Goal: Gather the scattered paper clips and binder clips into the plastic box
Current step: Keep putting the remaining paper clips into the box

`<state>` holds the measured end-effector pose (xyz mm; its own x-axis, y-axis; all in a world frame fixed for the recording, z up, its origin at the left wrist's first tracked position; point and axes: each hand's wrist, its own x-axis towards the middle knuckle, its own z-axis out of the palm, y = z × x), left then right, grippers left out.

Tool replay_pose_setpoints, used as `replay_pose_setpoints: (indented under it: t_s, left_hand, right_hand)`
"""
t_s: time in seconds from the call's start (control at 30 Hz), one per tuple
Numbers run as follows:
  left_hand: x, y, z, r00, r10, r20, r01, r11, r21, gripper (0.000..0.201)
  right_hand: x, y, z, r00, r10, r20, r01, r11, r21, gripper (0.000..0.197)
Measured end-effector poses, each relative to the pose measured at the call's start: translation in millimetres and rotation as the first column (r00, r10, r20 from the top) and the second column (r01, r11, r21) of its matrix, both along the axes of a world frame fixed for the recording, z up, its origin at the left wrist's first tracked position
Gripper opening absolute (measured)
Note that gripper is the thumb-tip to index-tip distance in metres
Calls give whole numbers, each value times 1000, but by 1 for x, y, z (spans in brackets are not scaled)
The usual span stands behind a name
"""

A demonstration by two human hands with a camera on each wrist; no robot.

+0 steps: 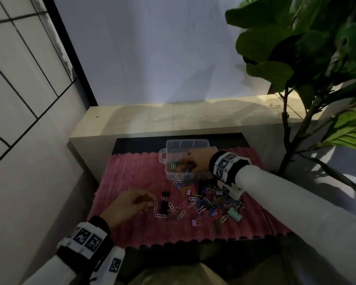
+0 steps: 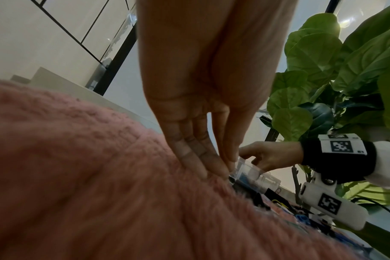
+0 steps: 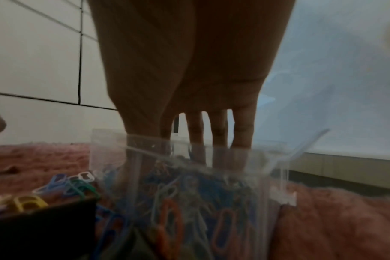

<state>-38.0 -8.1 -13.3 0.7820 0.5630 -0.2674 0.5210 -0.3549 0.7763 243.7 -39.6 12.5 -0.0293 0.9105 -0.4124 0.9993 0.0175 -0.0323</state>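
Observation:
A clear plastic box [image 1: 171,153] stands at the back of a pink fuzzy mat [image 1: 132,173] and holds several coloured paper clips [image 1: 179,168]. My right hand [image 1: 193,160] reaches into it. In the right wrist view its fingers [image 3: 218,126] point straight down, spread, behind the box wall [image 3: 267,158] above the clips [image 3: 172,211]. More paper clips and binder clips [image 1: 210,200] lie scattered in front of the box, including a mint binder clip [image 1: 234,213]. My left hand [image 1: 148,202] rests on the mat beside black binder clips [image 1: 164,203]. Its straight fingertips [image 2: 211,168] touch the mat [image 2: 78,158].
A leafy plant [image 1: 296,58] rises at the right, its stem close to my right arm. A pale ledge [image 1: 173,118] runs behind the mat, with a tiled wall [image 1: 19,79] at the left. The mat's scalloped front edge [image 1: 193,241] is near my body.

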Motion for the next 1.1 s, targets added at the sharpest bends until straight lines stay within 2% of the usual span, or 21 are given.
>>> replay_pose_setpoints:
  t_s: [0.07, 0.17, 0.3, 0.43, 0.57, 0.7, 0.8, 0.93, 1.03, 1.1]
  left_hand:
    - [-2, -1, -1, 1000, -11, -18, 11, 1000, 3, 15]
    - [-2, -2, -1, 999, -12, -35, 12, 1000, 2, 15]
    - [-2, -4, 3, 1000, -19, -23, 20, 999, 41, 16]
    - [0, -4, 7, 999, -34, 5, 33, 996, 88, 18]
    - [6, -7, 7, 999, -45, 22, 42, 990, 134, 25]
    - [9, -10, 6, 999, -49, 14, 46, 985, 166, 27]
    - [9, -13, 6, 996, -86, -19, 88, 964, 250, 22]
    - [11, -13, 6, 983, -158, -94, 182, 906, 382, 23]
    - [16, -17, 10, 975, -191, -117, 223, 878, 425, 23]
    - [25, -19, 13, 970, -215, -109, 241, 876, 418, 21]
  right_hand:
    - [-4, 0, -1, 1000, 11, -18, -11, 1000, -11, 59]
    - [-2, 2, 2, 994, -6, -109, 5, 1000, -2, 40]
    - [17, 0, 12, 959, -110, -261, 144, 983, 115, 23]
    - [35, -9, 21, 877, -186, -443, 283, 945, 165, 19]
    - [40, -18, 21, 806, -268, -528, 396, 906, 146, 23]
    - [33, -21, 23, 782, -271, -561, 415, 898, 144, 21]
    - [22, -23, 22, 725, -255, -640, 404, 910, 96, 23]
    - [15, -29, 18, 810, -202, -551, 385, 891, 239, 17]
    - [12, -49, 18, 831, -173, -528, 383, 867, 319, 17]
    - [7, -69, 17, 832, -148, -535, 355, 883, 306, 17]
